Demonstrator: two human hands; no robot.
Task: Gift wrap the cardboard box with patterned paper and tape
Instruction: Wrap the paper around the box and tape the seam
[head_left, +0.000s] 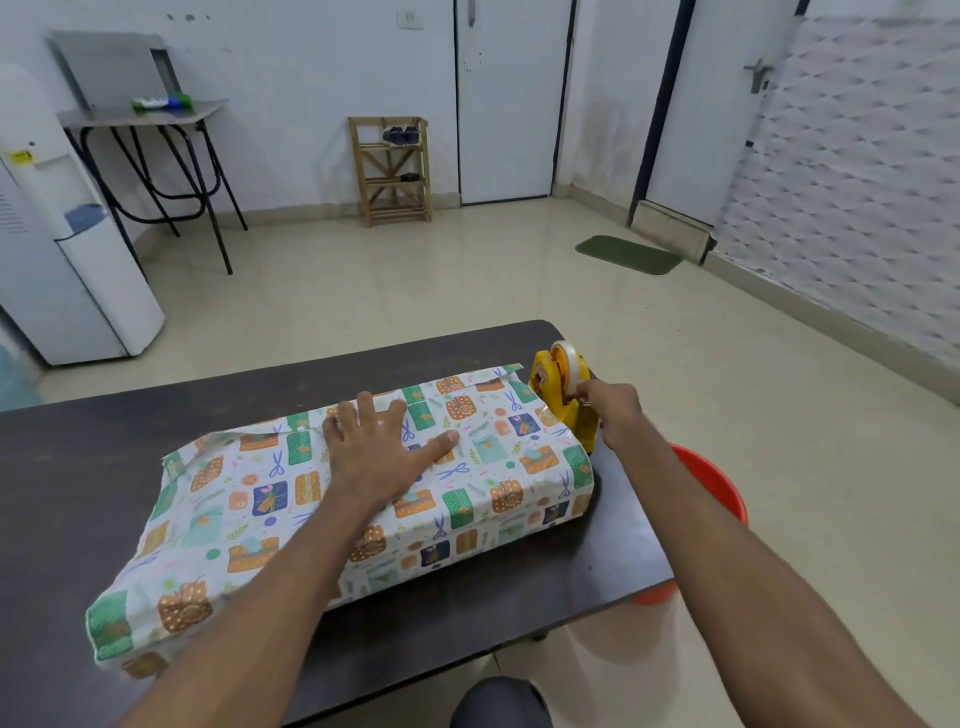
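Observation:
The box is hidden under patterned paper (249, 499) printed with gift boxes and scissors, lying on the dark table (78, 457). My left hand (374, 447) presses flat on top of the paper, fingers spread, near the overlapping seam. A yellow tape dispenser (563, 395) with a clear roll stands at the box's far right corner. My right hand (615, 413) pinches the tape end at the dispenser's front. Loose paper sticks out past both ends of the box.
An orange bucket (711, 483) stands on the floor beside the table's right edge. Farther off are a water dispenser (62, 249), a folding table (150, 124), a wooden shoe rack (392, 171) and a green mat (628, 254).

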